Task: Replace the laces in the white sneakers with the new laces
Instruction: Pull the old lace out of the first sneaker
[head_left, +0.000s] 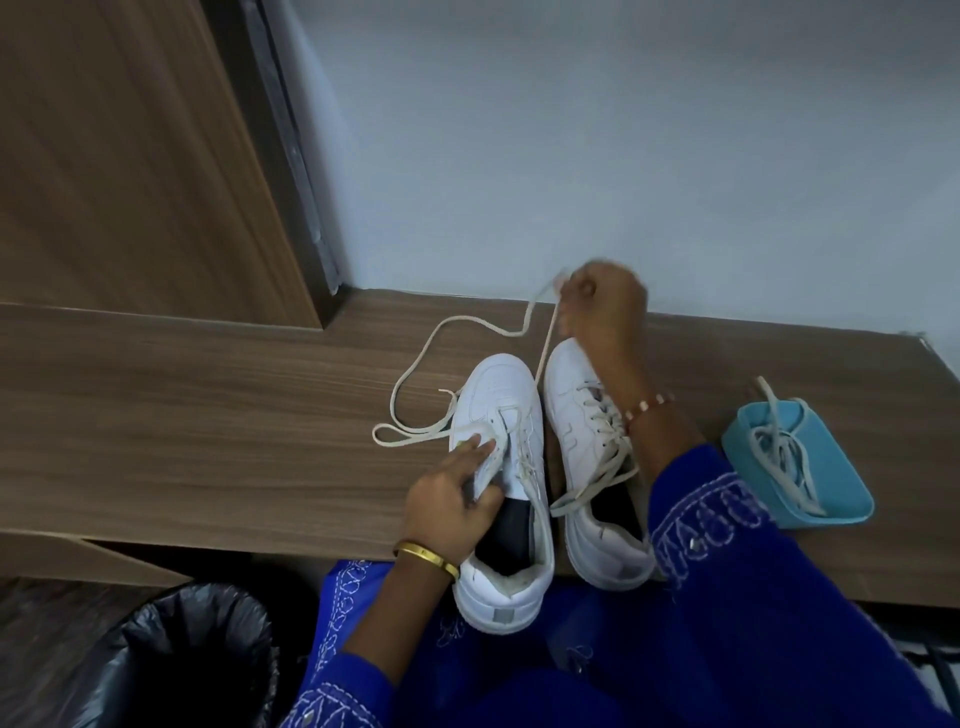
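Two white sneakers side by side on the wooden shelf (208, 415), toes toward the wall, heels hanging slightly over the near edge. Left sneaker (501, 488) held down by the left hand (457, 493), fingers spread straight over the tongue and eyelets, pressing rather than curling. Right hand (602, 306) raised beyond the toe of the right sneaker (582, 457), closed in a fist around a lace (431, 364). Lace running from that fist in a wide slack loop over the shelf back to the left sneaker's lower eyelets, so pull direction lies along the sneaker's long axis, away from the body. Right sneaker fully laced, probably old laces. More laces (779, 457) heaped on a blue tray (841, 493), nearest the right hand. Fist blurred; which eyelet the lace leaves, hard to make out. Right sneaker partly hidden by the forearm.
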